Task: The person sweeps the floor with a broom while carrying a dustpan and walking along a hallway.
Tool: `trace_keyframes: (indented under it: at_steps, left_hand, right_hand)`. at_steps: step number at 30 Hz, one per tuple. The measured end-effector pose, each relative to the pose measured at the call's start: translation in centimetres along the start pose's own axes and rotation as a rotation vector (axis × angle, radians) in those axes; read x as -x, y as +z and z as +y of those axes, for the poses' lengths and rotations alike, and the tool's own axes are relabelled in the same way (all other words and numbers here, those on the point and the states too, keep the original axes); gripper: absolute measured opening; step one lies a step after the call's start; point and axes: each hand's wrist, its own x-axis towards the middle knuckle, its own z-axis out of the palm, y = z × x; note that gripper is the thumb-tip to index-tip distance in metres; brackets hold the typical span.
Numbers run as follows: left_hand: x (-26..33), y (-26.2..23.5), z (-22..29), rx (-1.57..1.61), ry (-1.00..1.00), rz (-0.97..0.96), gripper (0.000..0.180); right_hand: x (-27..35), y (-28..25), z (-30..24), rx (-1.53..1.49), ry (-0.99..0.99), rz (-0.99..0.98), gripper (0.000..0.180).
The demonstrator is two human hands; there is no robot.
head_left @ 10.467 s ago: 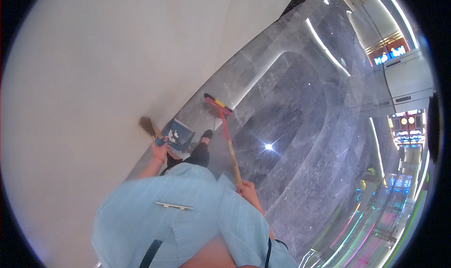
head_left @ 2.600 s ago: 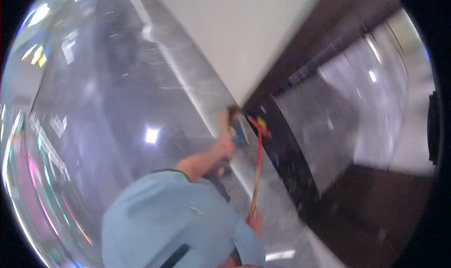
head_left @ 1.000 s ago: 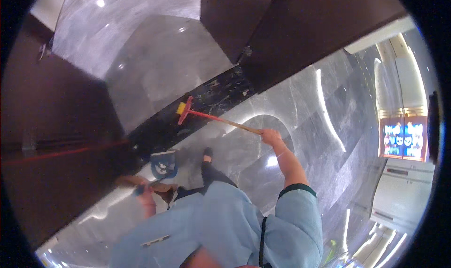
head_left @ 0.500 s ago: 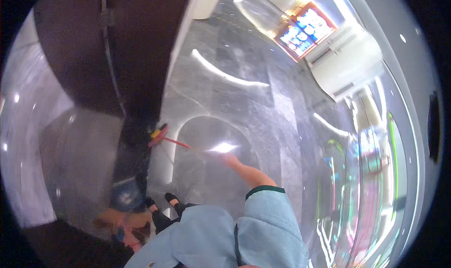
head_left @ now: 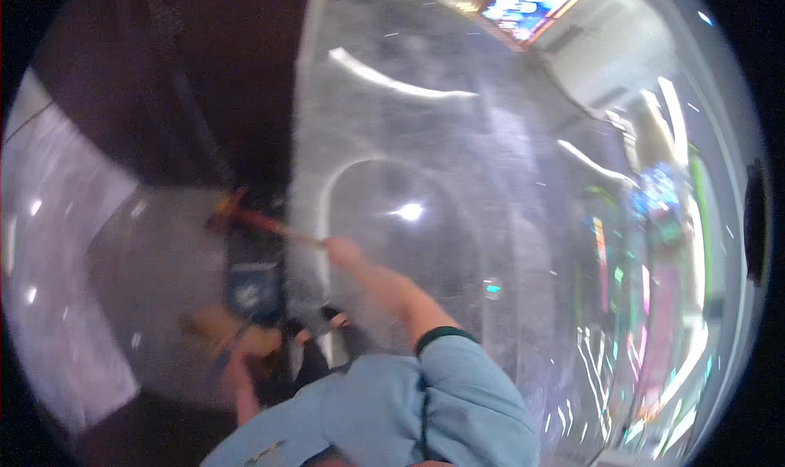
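Over the dark floor strip (head_left: 255,250) to your left, the broom with a red head and a red-and-tan stick (head_left: 263,222) points away from your body, the yellow on its head blurred; you cannot tell whether its bristles touch the ground. Your right hand (head_left: 343,253), arm outstretched, is wrapped round the tan end of the stick. Just nearer to you lies the squarish blue dustpan (head_left: 255,294), pale scraps inside it. Your left hand (head_left: 238,362) looks closed on its handle, though blur hides the fingers, and a tan-brown tapering brush (head_left: 214,323) sits beside that hand. Your black shoes (head_left: 329,313) are near the dustpan. Beyond stands a dark brown panel (head_left: 237,66), with glossy grey floor (head_left: 409,132) spreading to your right.
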Motion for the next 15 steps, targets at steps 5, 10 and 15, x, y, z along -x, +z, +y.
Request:
trace_keyframes:
  at_steps: [5,10,15]
  left_hand:
    - [-0.9,1.3,-0.7,0.023,-0.080,0.057,0.019]
    - [-2.9,-0.5,2.1,0.031,-0.101,0.075,0.010]
    - [-5.8,-1.2,0.9,0.011,-0.042,0.020,0.008]
  right_hand:
    - [-2.0,-0.4,-1.6,0.027,0.208,-0.115,0.036]
    - [3.3,0.5,2.6,0.039,0.367,-0.167,0.035]
    - [14.0,-3.4,0.3,-0.041,0.658,-0.167,0.032]
